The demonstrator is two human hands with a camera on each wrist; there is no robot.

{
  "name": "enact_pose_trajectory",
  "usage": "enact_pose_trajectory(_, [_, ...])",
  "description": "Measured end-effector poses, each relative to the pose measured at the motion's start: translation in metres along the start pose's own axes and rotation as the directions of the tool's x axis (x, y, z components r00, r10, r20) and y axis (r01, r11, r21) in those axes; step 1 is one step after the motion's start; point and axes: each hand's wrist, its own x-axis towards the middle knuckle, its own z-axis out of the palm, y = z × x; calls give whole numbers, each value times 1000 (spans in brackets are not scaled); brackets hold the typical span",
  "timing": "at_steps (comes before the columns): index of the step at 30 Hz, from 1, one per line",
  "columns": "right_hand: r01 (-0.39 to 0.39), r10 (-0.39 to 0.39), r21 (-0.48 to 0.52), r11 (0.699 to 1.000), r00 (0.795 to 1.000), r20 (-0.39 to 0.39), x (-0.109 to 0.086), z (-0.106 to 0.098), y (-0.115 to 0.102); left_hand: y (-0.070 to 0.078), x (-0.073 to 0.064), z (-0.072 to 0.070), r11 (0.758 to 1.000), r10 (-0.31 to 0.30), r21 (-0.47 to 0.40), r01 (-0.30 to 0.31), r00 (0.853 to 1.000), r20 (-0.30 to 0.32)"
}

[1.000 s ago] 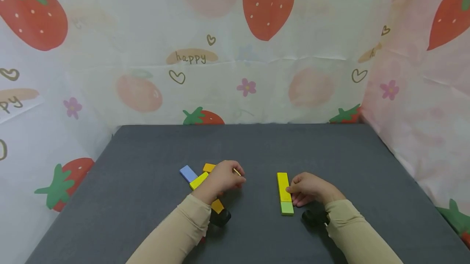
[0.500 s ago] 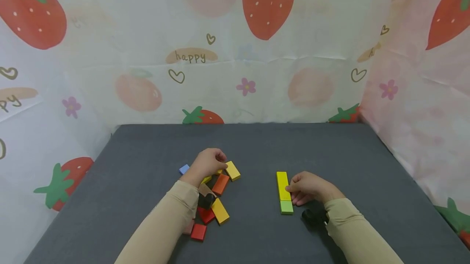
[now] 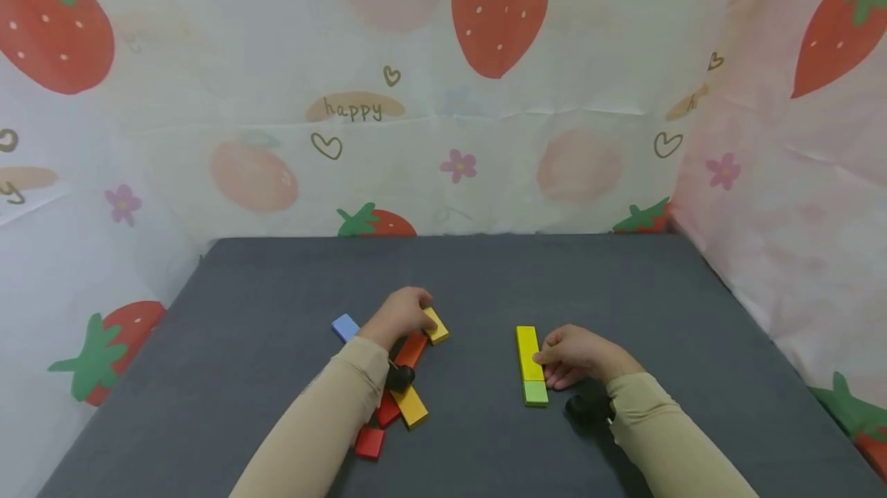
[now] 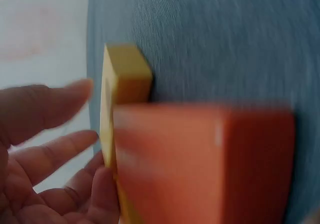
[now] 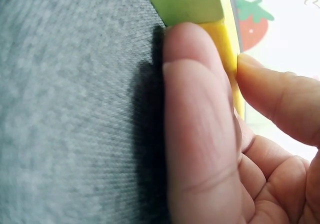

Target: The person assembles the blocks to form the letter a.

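Observation:
My left hand (image 3: 399, 319) is over the far side of a loose group of colored toy blocks, its fingertips right at a pale yellow block (image 3: 436, 327). In the left wrist view, the thumb (image 4: 60, 104) and fingers are spread beside that block, with an orange block (image 4: 170, 159) close in front. My right hand (image 3: 580, 357) rests beside a straight row made of bright yellow (image 3: 528, 352) and a light green block (image 3: 535, 393). Its thumb touches the yellow top, and the other fingers lie along the row's right side.
Several more blocks lie around the left forearm: a blue one (image 3: 345, 326), a golden yellow one (image 3: 412, 407) and a red one (image 3: 369, 442). A dark grey cloth covers the table (image 3: 471, 444). Strawberry-printed curtain (image 3: 457, 121) walls stand behind and at both sides.
My left hand has pulled back from the middle, leaving the pale yellow block on the table, then come slightly right over its edge. The right hand stays at the row.

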Motion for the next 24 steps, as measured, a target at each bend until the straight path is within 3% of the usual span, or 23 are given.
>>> enact_pose_trajectory(8, [26, -27, 11, 1000, 999, 20, 0, -1, 1, 0, 3, 3, 993, 19, 112, -22, 1000, 25])
enact_pose_trajectory(18, [22, -22, -15, 1000, 1000, 6, 1, 1, 3, -3, 2, 6, 998, 4, 68, -6, 1000, 21])
enact_pose_trajectory(24, [1, -1, -8, 1000, 1000, -10, -1, 1, 0, 0, 1, 6, 992, 14, 124, -18, 999, 37])
